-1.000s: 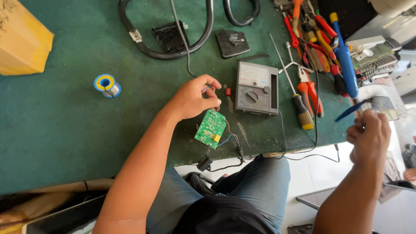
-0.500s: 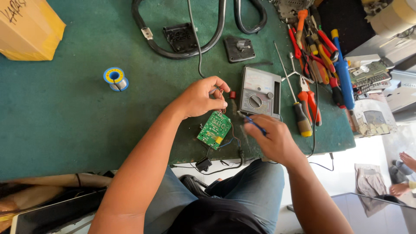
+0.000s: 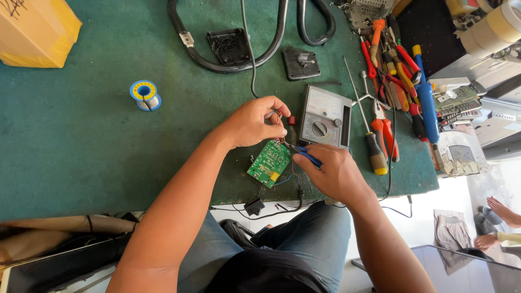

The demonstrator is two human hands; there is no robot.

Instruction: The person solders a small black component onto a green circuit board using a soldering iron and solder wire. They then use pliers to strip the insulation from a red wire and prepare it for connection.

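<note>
The left hand pinches thin wires at the top edge of a small green circuit board, thumb and fingertips closed on them. The right hand comes in from four o'clock, fingers clamped on a blue-handled tool whose tip meets the board's upper corner; whether it is a cutter or a plier I cannot tell. The board lies tilted on the green mat, near the table's front edge, just at seven o'clock of the grey analogue meter.

As a judgement: the board rests only on its wires and a pinch, so a hard squeeze of the tool could twist it and tear a lead or slip onto a neighbouring part. The black cables hanging off the edge could also drag it down.

A yellow cardboard box sits at eleven o'clock, dark scrawl on its top. A solder spool with a blue and yellow round label lies at ten o'clock. Rolls of tan tape stand at one o'clock
</note>
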